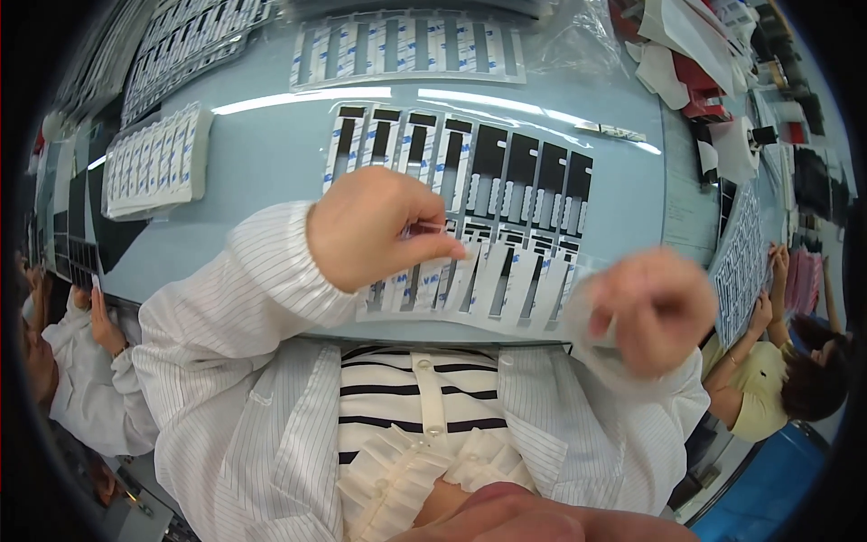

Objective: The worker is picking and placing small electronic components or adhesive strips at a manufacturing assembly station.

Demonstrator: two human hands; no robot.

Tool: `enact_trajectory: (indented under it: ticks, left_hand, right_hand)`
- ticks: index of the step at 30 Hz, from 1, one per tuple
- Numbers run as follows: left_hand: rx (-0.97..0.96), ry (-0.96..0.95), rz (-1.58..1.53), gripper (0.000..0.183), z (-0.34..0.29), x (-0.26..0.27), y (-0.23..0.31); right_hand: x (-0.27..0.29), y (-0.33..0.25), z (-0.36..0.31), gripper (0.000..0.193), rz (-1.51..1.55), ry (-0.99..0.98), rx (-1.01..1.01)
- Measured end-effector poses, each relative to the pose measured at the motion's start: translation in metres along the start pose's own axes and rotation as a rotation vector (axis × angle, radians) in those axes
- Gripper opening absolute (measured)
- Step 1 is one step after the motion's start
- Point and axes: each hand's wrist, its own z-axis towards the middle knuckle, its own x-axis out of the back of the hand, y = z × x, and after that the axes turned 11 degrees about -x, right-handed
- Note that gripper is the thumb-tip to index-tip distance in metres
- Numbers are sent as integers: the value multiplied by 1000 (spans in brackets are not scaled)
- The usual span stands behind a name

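In front of me on the grey-blue table lies a sheet of die-cut black and white strips [489,167], several of them with blue-printed white backing. A white slotted backing sheet [519,307] covers its near part, close to the table edge. My left hand [375,226] is over the sheet's middle, thumb and forefinger pinched together at the strips. What lies between those fingertips is too small to make out. To the right of the sheet, my right hand [655,312] is raised and smeared by motion, its fingers bent.
A stack of white, blue-printed strip sheets [155,164] stands at the left. Another strip sheet [406,50] and crumpled clear film [573,45] lie at the far side. A slim marker-like stick [619,133] rests far right. People work on both sides; one holds a patterned sheet [741,262].
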Motion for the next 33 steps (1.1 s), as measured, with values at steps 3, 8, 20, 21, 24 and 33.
enact_trajectory:
  ticks: [3,8,20,21,24,33]
  left_hand:
    - [-247,6,1,33,-6,-1,-5]
    - [-419,34,108,30,-11,-10,-6]
    - [-489,-3,397,33,-12,-9,-10]
    - [-502,18,416,33,-12,-10,-10]
    - [-497,-11,431,32,-13,-8,-9]
    - [-488,26,456,44,-12,-12,-10]
  right_hand:
    - [12,20,29,13,150,227,-560]
    - [2,63,56,12,214,167,-796]
    - [-9,71,59,13,46,118,-759]
    - [-9,71,59,13,46,119,-765]
    - [-10,71,59,13,7,104,-758]
    - [-12,72,58,13,-22,109,-739]
